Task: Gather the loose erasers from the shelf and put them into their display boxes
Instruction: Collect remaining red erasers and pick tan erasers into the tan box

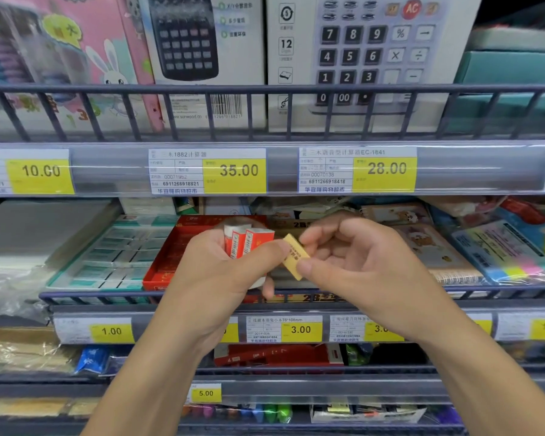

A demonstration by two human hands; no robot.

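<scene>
My left hand [216,272] grips a few white erasers in red-orange sleeves [247,239], held upright in front of the middle shelf. Its thumb also touches a small yellow eraser [294,258], which my right hand [359,262] pinches between thumb and fingertips. Behind the hands a red display box [173,250] lies tilted on the shelf. To its left sits a teal display box [114,256] filled with rows of white erasers. A dark box with yellow "2B" print [302,298] shows under the hands, mostly hidden.
A dark wire rail [92,295] fronts the shelf, with yellow price tags below. Notebooks and sticky-note packs [501,256] lie to the right. Calculator boxes [359,58] stand on the shelf above. Crumpled clear plastic [10,291] hangs at the left.
</scene>
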